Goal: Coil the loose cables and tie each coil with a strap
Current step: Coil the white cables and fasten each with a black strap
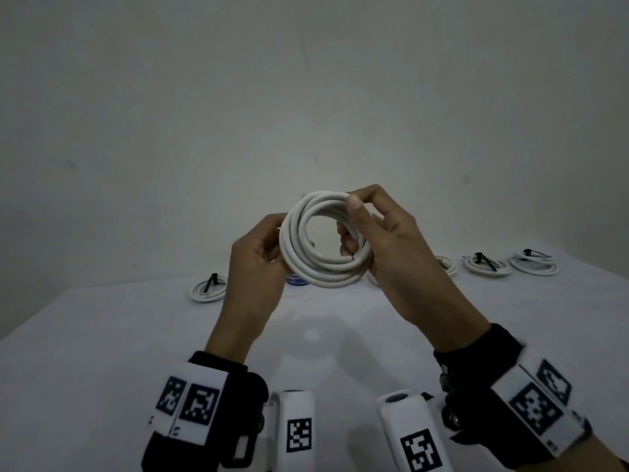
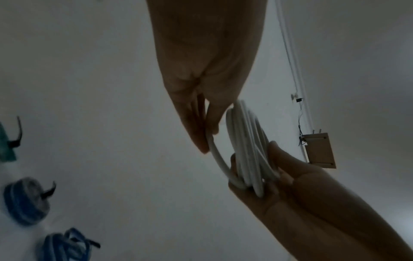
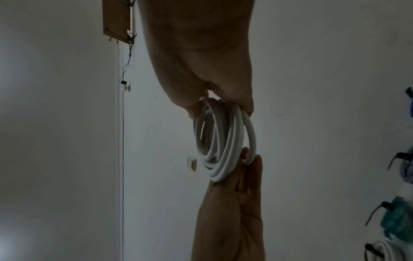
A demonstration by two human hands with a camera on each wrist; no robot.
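Note:
A white cable coil (image 1: 320, 271) of several loops is held upright above the table, between both hands. My left hand (image 1: 269, 247) grips its left side, fingers curled behind the loops. My right hand (image 1: 357, 219) pinches the upper right side, thumb in front and fingers through the hole. In the left wrist view my left hand (image 2: 201, 134) pinches one loop that stands a little apart from the coil (image 2: 248, 150). In the right wrist view my right hand (image 3: 223, 104) holds the top of the coil (image 3: 228, 141).
White coils tied with black straps lie on the white-covered table (image 1: 136, 335): one at the back left (image 1: 208, 288), two at the back right (image 1: 486, 264) (image 1: 532, 264). A blue coil (image 1: 296, 281) lies behind my hands. A plain wall stands just beyond the table.

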